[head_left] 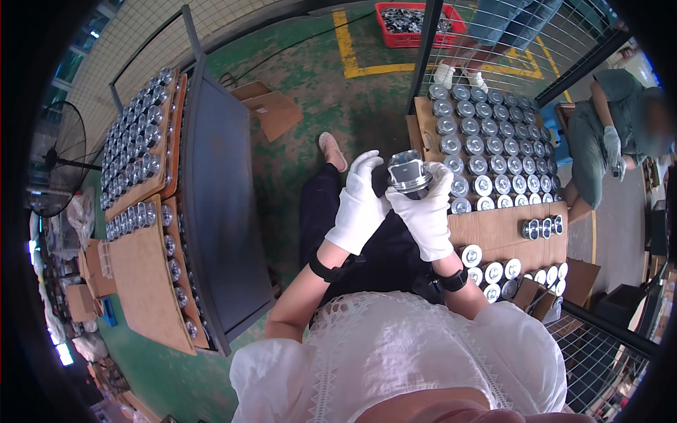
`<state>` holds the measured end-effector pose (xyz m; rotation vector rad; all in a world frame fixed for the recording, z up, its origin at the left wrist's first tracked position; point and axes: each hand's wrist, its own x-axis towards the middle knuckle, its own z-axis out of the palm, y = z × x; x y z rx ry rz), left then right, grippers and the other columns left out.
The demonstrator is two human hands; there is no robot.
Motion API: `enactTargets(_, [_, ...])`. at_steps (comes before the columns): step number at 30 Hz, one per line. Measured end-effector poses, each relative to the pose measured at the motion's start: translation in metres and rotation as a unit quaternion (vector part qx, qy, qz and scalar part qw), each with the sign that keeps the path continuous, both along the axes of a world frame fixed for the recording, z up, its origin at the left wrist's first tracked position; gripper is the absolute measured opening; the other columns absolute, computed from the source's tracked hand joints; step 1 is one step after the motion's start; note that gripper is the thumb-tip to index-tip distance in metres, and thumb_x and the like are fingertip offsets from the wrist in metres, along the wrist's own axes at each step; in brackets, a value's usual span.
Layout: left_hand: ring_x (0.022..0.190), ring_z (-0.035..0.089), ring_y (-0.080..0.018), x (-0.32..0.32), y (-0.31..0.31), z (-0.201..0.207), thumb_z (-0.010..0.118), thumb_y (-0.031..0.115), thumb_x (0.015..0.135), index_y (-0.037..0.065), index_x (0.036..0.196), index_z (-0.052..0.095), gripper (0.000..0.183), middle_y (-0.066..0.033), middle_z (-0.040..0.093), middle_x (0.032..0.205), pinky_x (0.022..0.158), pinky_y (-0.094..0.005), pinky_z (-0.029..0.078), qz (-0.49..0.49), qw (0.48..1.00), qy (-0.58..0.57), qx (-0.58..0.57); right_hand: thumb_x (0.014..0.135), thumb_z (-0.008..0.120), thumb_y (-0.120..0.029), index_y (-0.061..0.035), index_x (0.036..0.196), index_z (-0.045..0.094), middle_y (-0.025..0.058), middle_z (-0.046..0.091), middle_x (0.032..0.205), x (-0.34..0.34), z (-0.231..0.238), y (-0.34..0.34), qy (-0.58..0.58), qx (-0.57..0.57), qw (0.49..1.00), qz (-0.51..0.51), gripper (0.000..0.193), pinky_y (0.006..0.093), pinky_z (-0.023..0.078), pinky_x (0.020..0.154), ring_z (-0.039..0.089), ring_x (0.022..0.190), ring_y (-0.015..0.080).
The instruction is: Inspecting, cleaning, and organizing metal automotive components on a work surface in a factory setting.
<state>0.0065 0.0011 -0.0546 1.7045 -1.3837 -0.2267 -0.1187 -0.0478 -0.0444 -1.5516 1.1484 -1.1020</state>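
Your white-gloved left hand and right hand both clasp one metal piston, apparently under inspection; judged next: turn it carefully, grip kept firm

Shiny machined metal piston; white cloth gloves on hands; matt brown cardboard sheets.

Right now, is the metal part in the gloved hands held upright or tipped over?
Tipped. The metal piston leans with its flat crown facing up-left, gripped between the left hand and right hand.
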Motion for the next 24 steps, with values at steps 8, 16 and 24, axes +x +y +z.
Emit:
enactTargets(8, [0.125,0.06,-0.0338,0.006,0.002,-0.018,0.07,-0.002,0.089,0.005,0.124,0.053,0.039,-0.0161,0.056,0.136,0.098,-0.0386,0.053,0.012,0.998,0.055,0.015,0.076,0.089,-0.009,-0.005,0.123,0.038,0.0135,0.063,0.11,0.001,-0.027,-0.01,-0.119,0.025,0.992,0.021,0.07,0.0321,0.058,0.081,0.067,0.092,0.0159])
enactTargets(16, [0.126,0.059,-0.0284,0.009,-0.002,0.01,0.065,0.008,0.098,0.002,0.118,0.062,0.021,-0.0135,0.061,0.122,0.081,-0.0353,0.061,0.017,0.993,-0.113,-0.027,0.097,0.07,-0.023,-0.0063,0.137,0.04,0.0124,0.062,0.126,-0.008,-0.017,-0.011,-0.406,0.298,0.843,0.192,0.052,0.0421,0.054,0.101,0.062,0.119,0.0237])
enactTargets(24, [0.127,0.052,-0.0411,-0.034,-0.003,0.07,0.094,0.025,0.058,0.001,0.106,0.066,0.061,-0.0161,0.052,0.139,0.102,-0.0496,0.049,-0.019,0.999,0.006,-0.044,0.11,0.039,-0.041,-0.0038,0.14,0.053,0.0151,0.066,0.131,-0.029,-0.003,-0.014,-0.588,0.451,0.631,0.229,0.05,0.0431,0.058,0.099,0.067,0.118,0.0291])
